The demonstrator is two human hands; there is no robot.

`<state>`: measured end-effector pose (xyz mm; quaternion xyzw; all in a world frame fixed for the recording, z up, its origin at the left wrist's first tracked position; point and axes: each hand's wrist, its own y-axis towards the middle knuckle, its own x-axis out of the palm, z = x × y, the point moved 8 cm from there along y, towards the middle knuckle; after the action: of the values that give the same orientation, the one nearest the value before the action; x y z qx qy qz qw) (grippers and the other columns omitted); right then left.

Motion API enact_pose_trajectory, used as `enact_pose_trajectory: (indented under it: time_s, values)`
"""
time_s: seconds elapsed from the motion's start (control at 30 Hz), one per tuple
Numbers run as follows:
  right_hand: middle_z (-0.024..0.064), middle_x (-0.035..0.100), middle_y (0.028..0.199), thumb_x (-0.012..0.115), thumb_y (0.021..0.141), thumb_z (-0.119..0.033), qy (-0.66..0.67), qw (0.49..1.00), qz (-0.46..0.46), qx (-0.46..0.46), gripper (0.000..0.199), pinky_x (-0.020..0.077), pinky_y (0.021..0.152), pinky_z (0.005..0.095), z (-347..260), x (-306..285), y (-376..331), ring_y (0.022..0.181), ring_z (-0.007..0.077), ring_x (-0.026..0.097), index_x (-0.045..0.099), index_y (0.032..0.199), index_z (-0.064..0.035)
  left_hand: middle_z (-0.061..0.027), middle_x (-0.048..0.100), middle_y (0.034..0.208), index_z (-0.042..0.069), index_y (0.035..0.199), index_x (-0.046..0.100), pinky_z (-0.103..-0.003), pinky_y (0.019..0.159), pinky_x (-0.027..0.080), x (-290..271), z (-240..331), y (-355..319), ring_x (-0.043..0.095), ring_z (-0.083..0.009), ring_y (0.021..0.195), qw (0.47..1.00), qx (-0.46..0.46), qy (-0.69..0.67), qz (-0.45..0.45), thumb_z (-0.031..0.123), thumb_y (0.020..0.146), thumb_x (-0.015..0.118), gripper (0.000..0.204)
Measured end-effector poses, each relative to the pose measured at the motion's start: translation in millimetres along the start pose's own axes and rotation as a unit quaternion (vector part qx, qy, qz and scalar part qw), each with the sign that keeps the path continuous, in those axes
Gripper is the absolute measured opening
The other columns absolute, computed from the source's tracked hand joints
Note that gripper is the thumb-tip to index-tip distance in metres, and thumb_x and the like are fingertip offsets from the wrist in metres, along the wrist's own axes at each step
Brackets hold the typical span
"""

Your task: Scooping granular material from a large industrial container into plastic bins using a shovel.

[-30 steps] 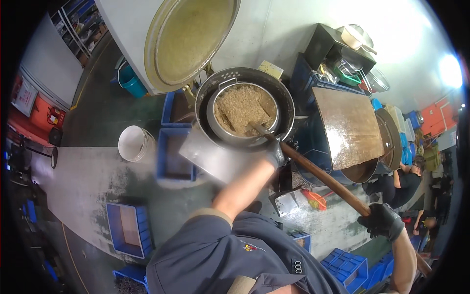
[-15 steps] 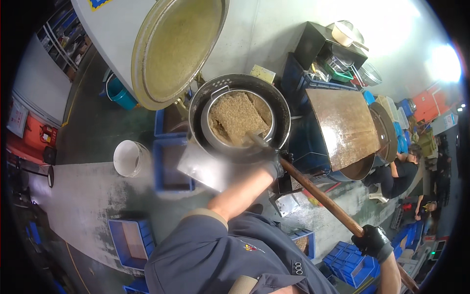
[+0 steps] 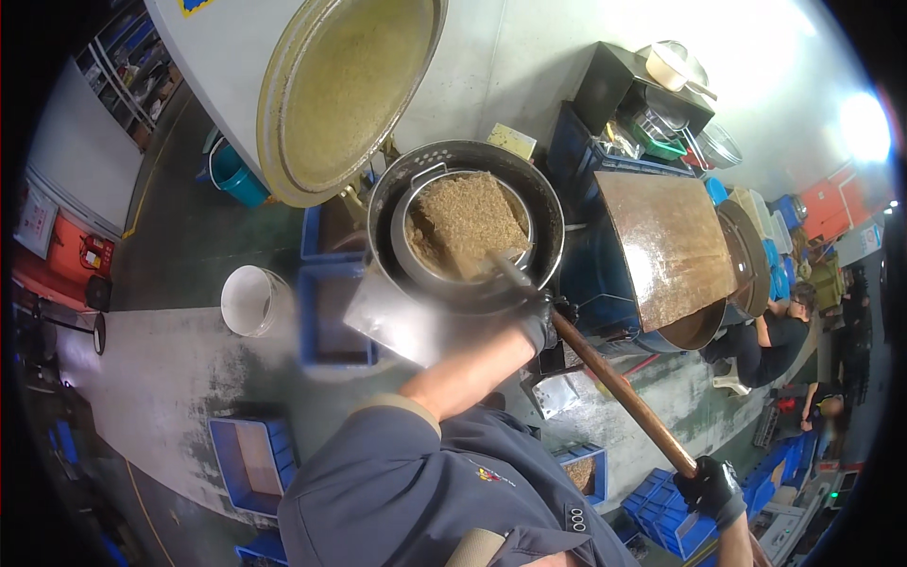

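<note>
In black gloves, both my hands are closed on the long wooden handle of a shovel [image 3: 624, 392]. My left hand [image 3: 543, 321] grips it low, close to the metal socket, and my right hand [image 3: 710, 491] holds it further back at the lower right. The shovel's head reaches into a round metal pot [image 3: 402, 248], among a squarish heap of brown, grainy material [image 3: 468, 213]; the heap mostly hides the blade. This pot sits inside a wider, dark metal drum [image 3: 378, 208] with holes near its rim. A large oval lid [image 3: 354, 94] stands raised behind the drum.
Right of the drum, a brown board [image 3: 666, 250] partly covers a big barrel [image 3: 694, 331]. Blue crates [image 3: 335, 354] lie left of the drum and by my right hand. A white bucket [image 3: 250, 300] stands on the floor. Another person [image 3: 782, 340] sits at the far right.
My right hand has moved slightly left and down along with the handle's rear end. My left hand has shifted a little right. The heap has barely changed.
</note>
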<state>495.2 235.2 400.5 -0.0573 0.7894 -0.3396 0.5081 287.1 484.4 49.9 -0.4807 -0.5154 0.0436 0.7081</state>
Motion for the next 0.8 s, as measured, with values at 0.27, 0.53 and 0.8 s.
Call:
enact_pose_trajectory:
  time_s: [0.27, 0.53, 0.8]
  values:
    - [0.007, 0.056, 0.05, 0.067, 0.077, -0.017, 0.19, 0.978, -0.034, 0.076, 0.02, 0.044, 0.04, 0.0293, 57.4, -15.2, 14.4, 0.043, 0.0148, 0.056, 0.059, 0.076, 0.0018, -0.0097, 0.058, 0.065, 0.009, 0.086, 0.051, -0.042, 0.054, 0.054, 24.9, -17.5, 36.1, 0.059, -0.0288, 0.055, 0.993, 0.05, -0.085, -0.059, 0.029, 0.093, 0.049, 0.022]
    - [0.0116, 0.057, 0.049, 0.066, 0.073, -0.019, -0.104, 0.986, 0.07, -0.111, 0.021, 0.0465, 0.044, 0.0328, 42.5, -69.2, 14.3, 0.044, 0.0207, 0.06, 0.061, 0.073, 0.001, -0.0081, 0.058, 0.067, 0.012, 0.086, 0.051, -0.045, 0.055, 0.053, 48.9, -13.9, 22.5, 0.061, -0.0307, 0.058, 0.977, 0.148, -0.094, -0.125, 0.032, 0.089, 0.055, 0.021]
    - [0.0111, 0.057, 0.051, 0.072, 0.071, -0.026, -0.22, 0.931, 0.12, -0.265, 0.026, 0.0457, 0.047, 0.0361, 41.7, -95.3, 13.9, 0.045, 0.0253, 0.057, 0.059, 0.066, -0.0045, -0.0076, 0.06, 0.071, 0.012, 0.083, 0.055, -0.043, 0.059, 0.054, 49.3, -15.9, -64.0, 0.061, -0.0267, 0.062, 0.958, 0.186, -0.145, -0.164, 0.037, 0.089, 0.054, 0.026]
